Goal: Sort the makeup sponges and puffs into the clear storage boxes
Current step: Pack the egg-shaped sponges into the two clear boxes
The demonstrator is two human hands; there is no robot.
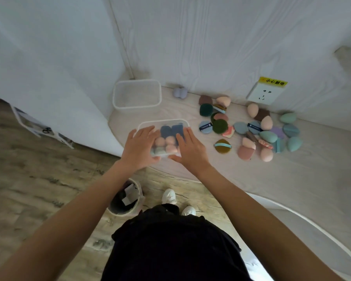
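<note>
A clear storage box (164, 123) with its lid on stands near the table's front left edge. Through it show blue puffs and several pink sponges. My left hand (139, 148) lies flat on the lid's left side, fingers straight. My right hand (190, 148) presses flat on the right side, thumb at the front edge. A second clear box (137, 94) stands open and empty behind it, by the wall. To the right lies a loose pile of sponges and puffs (251, 128) in pink, teal, green, blue and brown. A lilac sponge (180, 92) sits alone by the wall.
A wall socket (264, 93) with a yellow warning label is behind the pile. The pale table (292, 179) has a curved front edge. On the wooden floor below stand a grey waste bin (126, 198) and my white shoes (169, 196).
</note>
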